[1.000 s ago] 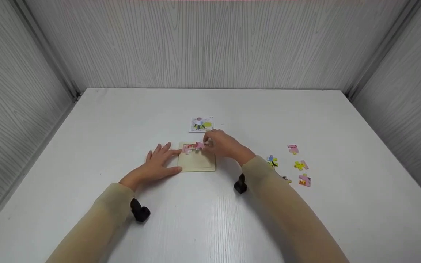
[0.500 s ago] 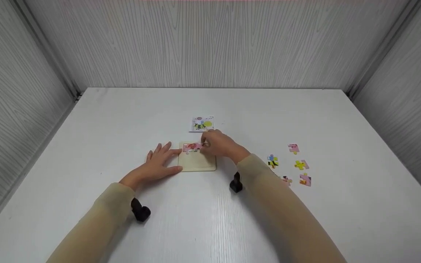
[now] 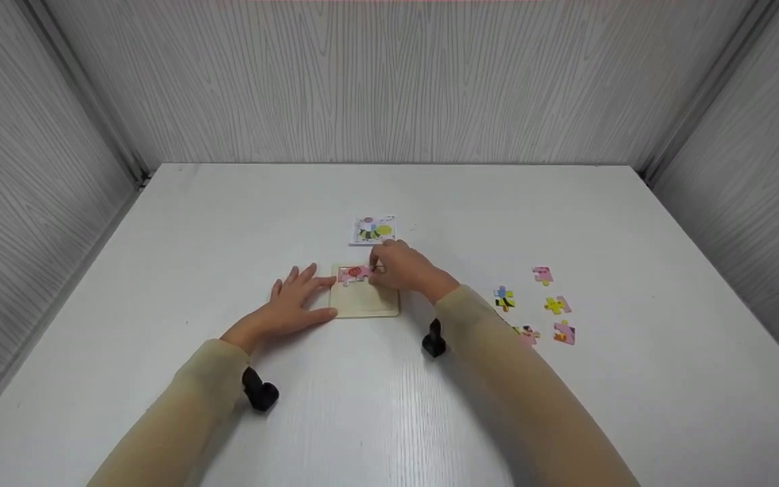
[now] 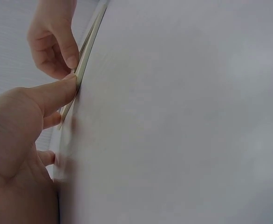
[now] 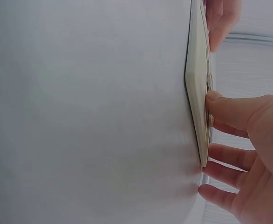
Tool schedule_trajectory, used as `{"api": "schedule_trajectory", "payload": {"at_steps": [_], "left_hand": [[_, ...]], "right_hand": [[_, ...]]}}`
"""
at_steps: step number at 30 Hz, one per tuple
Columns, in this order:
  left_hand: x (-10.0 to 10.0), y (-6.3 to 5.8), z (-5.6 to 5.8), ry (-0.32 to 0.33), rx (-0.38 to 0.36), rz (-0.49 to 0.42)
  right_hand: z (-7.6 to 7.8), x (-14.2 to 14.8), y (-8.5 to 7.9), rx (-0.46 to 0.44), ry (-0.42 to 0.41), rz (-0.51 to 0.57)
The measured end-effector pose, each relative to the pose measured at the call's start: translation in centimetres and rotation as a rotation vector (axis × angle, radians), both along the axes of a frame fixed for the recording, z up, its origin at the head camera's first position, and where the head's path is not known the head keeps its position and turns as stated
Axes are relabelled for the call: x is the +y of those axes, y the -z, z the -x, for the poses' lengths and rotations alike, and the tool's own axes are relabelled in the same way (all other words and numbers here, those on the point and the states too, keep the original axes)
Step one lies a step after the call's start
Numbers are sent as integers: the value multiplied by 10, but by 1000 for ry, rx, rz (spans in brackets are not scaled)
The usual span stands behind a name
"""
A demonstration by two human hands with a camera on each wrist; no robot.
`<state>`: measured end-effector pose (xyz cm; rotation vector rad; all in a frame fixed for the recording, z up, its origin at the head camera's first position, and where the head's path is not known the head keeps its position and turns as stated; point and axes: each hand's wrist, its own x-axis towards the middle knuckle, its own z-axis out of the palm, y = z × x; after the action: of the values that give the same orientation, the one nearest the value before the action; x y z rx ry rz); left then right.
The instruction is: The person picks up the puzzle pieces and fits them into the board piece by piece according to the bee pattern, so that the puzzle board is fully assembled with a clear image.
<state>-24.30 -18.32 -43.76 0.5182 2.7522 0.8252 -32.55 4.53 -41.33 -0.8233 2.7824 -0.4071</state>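
A pale wooden puzzle tray (image 3: 366,304) lies flat on the white table. Pink jigsaw pieces with a red round picture sit in its upper left. My right hand (image 3: 404,267) pinches a pink puzzle piece (image 3: 365,271) between thumb and index finger at the tray's top row; the fingers partly cover it. My left hand (image 3: 288,304) lies to the left, fingers spread, thumb and index fingertips touching the tray's left edge. In the right wrist view, the right thumb presses over the tray's edge (image 5: 197,79). The left wrist view shows the tray edge-on (image 4: 92,42).
Beyond the tray lies a small picture card (image 3: 374,230) with a bee. Several loose puzzle pieces lie on the right, among them a yellow one (image 3: 557,306) and a blue-and-yellow one (image 3: 504,298). The right sleeve (image 3: 491,338) partly hides another. Grey panels (image 3: 389,81) wall the table.
My right hand has shifted slightly left with its piece, which now sits lower and closer against the pieces at the tray's upper left. My left hand has stayed put.
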Motion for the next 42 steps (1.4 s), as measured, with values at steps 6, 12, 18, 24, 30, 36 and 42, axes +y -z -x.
{"api": "schedule_trajectory", "payload": {"at_steps": [6, 12, 18, 24, 30, 36, 42], "left_hand": [[1, -2, -1, -5, -4, -2], [1, -2, -2, -7, -2, -3], [0, -2, -2, -4, 0, -10], [1, -2, -2, -6, -11, -3], [0, -1, -2, -10, -11, -3], [1, -1, -2, -15, -7, -1], [2, -2, -3, -16, -11, 8]], "right_hand": [[-1, -3, -2, -5, 17, -11], [-1, -2, -1, 5, 12, -17], [-3, 0, -1, 43, -22, -10], [-3, -1, -2, 10, 4, -29], [-2, -6, -1, 17, -44, -38], [-1, -6, -1, 5, -99, 2], [0, -7, 0, -8, -85, 3]]}}
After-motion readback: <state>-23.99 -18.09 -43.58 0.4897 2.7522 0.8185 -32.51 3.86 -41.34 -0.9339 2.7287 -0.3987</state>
